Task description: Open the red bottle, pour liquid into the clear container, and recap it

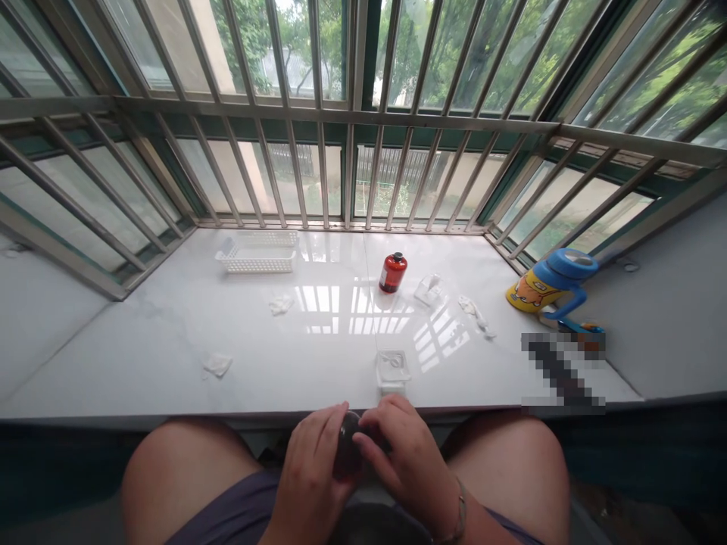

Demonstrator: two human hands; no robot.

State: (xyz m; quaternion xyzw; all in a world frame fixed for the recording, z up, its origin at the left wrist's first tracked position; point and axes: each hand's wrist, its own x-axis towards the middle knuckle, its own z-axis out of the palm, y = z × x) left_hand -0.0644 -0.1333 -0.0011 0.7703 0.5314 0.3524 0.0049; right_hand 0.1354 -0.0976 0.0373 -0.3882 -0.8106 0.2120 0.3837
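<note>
Low at the counter's front edge, my left hand wraps round a dark, glossy, rounded object. My right hand is curled against its other side, with the thumb pressing on it. Much of the object is hidden by my fingers, so its kind does not show. Just beyond my right fingertips stands a small clear plastic box with something pale inside. Farther back is a red bottle with a black cap, and beside it lies a clear plastic piece.
A white perforated basket sits at the back left of the white counter. Crumpled white tissues lie about. At right stand a blue and yellow flask and a blurred-out dark item. Metal window bars enclose the back.
</note>
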